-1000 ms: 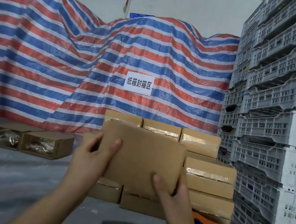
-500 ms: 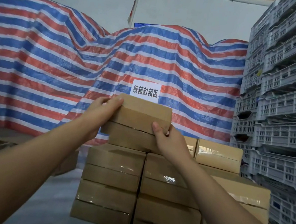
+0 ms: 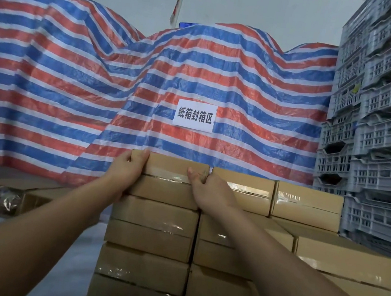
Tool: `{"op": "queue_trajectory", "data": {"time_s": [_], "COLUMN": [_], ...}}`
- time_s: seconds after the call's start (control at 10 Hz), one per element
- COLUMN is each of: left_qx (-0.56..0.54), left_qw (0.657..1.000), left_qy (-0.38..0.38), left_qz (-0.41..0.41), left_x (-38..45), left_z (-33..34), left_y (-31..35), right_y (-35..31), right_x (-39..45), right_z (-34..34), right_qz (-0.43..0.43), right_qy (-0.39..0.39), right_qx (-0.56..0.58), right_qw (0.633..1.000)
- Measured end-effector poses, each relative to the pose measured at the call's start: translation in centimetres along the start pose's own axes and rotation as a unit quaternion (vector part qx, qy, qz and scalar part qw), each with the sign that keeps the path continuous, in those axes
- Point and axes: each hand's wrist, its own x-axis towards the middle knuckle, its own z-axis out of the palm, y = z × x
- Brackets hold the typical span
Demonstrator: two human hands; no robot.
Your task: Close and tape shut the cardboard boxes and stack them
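A taped cardboard box point(image 3: 167, 181) sits on top of the left column of a stack of taped boxes point(image 3: 150, 238). My left hand point(image 3: 128, 171) grips its left end, fingers curled over the top edge. At the box's right end my right hand point(image 3: 205, 186) holds on, thumb on the front face, fingers tucked into the gap beside the neighbouring box point(image 3: 243, 194). The box lies flat, level with the top boxes to its right.
Two open boxes point(image 3: 6, 195) with clear plastic showing inside lie on the floor at the left. Tall stacks of grey plastic crates point(image 3: 379, 122) stand at the right. A red, white and blue striped tarp point(image 3: 73, 82) with a white paper sign point(image 3: 195, 116) hangs behind.
Both hands carried the box forward from in front of me and lowered it onto the left column of the stack, where it now lies flat. My view moved closer to the stack.
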Motion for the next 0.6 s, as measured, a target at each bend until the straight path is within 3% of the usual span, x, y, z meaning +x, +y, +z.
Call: {"op": "queue_trajectory", "data": {"time_s": [0.2,0.4,0.5,0.6], "left_qx": [0.033,0.069,0.085,0.095], "left_qw": [0.999,0.997,0.994,0.973], "left_qy": [0.015,0.018,0.045,0.155], "left_qz": [0.013,0.039,0.046,0.141], "left_x": [0.2,0.0,-0.9,-2.2], "left_z": [0.4,0.0,0.5,1.3], "left_y": [-0.6,-1.5,-1.5,-0.6], "right_y": [-0.2,0.3,0.3,0.4], "right_x": [-0.8,-1.1,-1.2,-1.7], "right_z": [0.7,-0.1,-0.9,-2.3], "right_qz": [-0.004,0.012,-0.003,0.015], "right_qy": [0.061,0.056,0.045,0.051], "right_qx": [-0.021,0.015,0.032,0.066], "right_qw": [0.998,0.998,0.998,0.996]}}
